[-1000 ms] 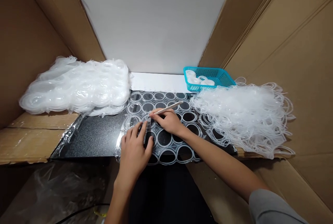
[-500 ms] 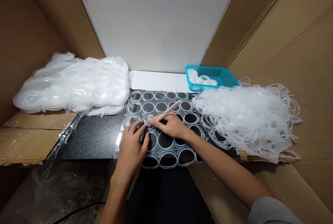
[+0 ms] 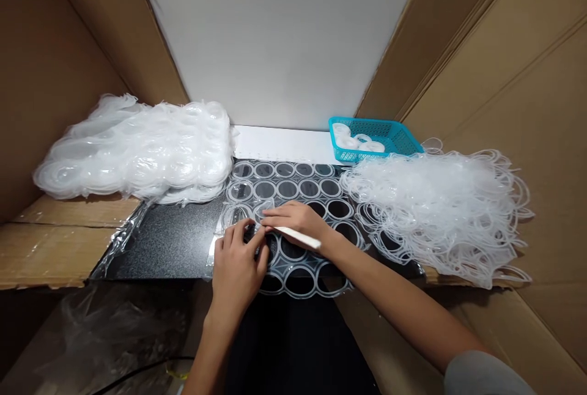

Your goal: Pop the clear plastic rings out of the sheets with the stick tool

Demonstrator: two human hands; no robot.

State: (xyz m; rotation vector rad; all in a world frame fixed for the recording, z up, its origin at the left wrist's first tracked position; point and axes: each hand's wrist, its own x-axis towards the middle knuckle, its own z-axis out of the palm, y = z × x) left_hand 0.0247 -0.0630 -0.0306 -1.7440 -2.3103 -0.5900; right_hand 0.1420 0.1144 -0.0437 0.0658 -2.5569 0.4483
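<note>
Two hands meet over the clear plastic sheet (image 3: 293,199) of round rings that lies on my black mat (image 3: 169,242), and I see them close together, fingertips almost touching near the sheet's left side. My left hand (image 3: 238,263) lies palm down on the sheet, fingers curled, pressing on the rings at its near left part; it grips nothing that I can make out. My right hand (image 3: 298,219) comes in from the right and is closed around a thin pale stick (image 3: 298,236), which lies nearly flat and points left toward a small clear disc (image 3: 263,210) lifted a little out of its ring, just beside both sets of fingertips. Whether the stick's tip touches that disc I cannot tell. To the left of the sheet, a big heap of clear plastic sheets (image 3: 137,150) rests partly on the mat and partly on the cardboard ledge (image 3: 50,242). To the right, a loose tangle of empty plastic rings (image 3: 435,205) overlaps the sheet's right edge. Behind that, a small teal basket (image 3: 373,137) holds a few white round pieces. Cardboard walls (image 3: 504,77) close in both sides, with a white board (image 3: 279,40) at the back.
</note>
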